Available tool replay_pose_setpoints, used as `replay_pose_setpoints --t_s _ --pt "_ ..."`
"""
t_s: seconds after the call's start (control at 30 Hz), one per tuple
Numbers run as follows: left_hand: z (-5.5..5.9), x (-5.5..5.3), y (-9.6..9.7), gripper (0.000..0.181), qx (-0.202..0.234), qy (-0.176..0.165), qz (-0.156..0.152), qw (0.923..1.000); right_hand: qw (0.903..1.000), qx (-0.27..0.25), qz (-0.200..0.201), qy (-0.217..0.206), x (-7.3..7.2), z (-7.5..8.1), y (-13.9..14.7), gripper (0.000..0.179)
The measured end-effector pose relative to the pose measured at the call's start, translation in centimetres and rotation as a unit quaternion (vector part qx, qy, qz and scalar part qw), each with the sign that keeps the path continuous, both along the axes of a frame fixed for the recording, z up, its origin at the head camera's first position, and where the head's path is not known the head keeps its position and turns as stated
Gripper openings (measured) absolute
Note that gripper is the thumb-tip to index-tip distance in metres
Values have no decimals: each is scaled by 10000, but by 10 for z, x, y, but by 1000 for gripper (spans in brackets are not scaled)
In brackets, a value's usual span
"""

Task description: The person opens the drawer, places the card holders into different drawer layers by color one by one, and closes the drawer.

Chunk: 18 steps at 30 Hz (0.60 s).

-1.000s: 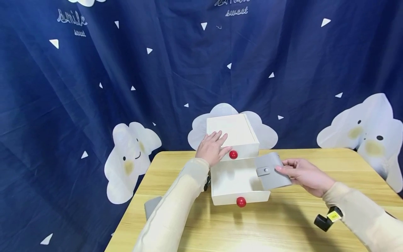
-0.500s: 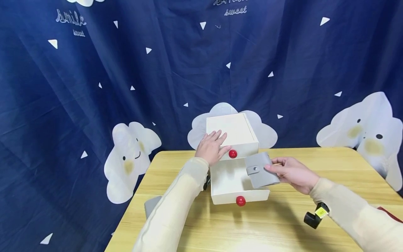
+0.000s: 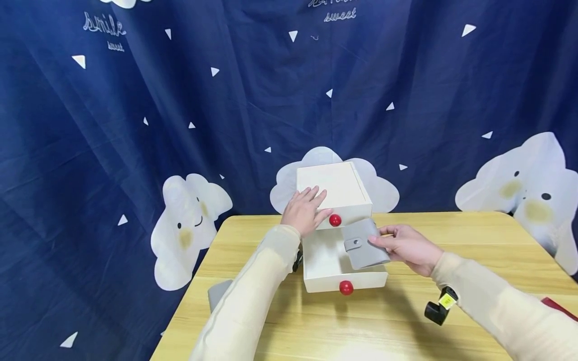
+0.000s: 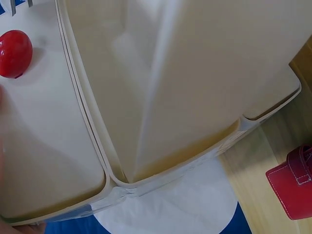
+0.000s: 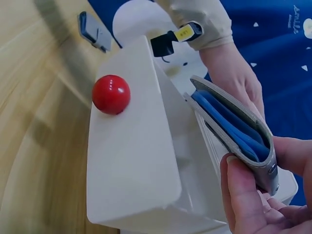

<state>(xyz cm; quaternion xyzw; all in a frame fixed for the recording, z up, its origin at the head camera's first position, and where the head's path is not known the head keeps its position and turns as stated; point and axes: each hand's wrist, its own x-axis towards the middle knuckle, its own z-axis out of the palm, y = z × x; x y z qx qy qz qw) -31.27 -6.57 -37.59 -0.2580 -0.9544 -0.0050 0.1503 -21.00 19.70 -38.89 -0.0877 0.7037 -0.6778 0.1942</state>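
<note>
A white two-drawer box (image 3: 331, 183) stands at the table's far edge, its lower drawer (image 3: 321, 284) pulled out and its upper drawer in. Each drawer front has a round red knob (image 3: 345, 288). My left hand (image 3: 301, 213) rests on the box's top front edge, fingers spread, thumb beside the upper knob. Between thumb and fingers, my right hand (image 3: 408, 247) pinches a grey snap-strap wallet (image 3: 361, 246), tilted above the right part of the pulled-out drawer. In the right wrist view, the wallet (image 5: 239, 124) shows a blue inside.
At the left of the wooden table (image 3: 361, 321) lies a grey item (image 3: 219, 294), partly hidden by my left sleeve. A red leather wallet-like item (image 4: 295, 183) lies right of the box in the left wrist view. A navy curtain (image 3: 253, 90) hangs behind.
My right hand has moved left with the grey wallet, bringing it from the drawer's right side to above it. My left hand has stayed on the box.
</note>
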Motion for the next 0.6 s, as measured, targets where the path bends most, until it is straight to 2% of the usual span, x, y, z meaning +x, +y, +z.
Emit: replay_pose_setpoints --t_s 0.33,0.6 --pt "-2 -3 1 65 -18 26 34 10000 9998 152 -6 -130 -6 -9 -15 44" --pt "1 3 2 66 16 -209 168 9996 9998 75 40 -192 -10 -14 -27 38"
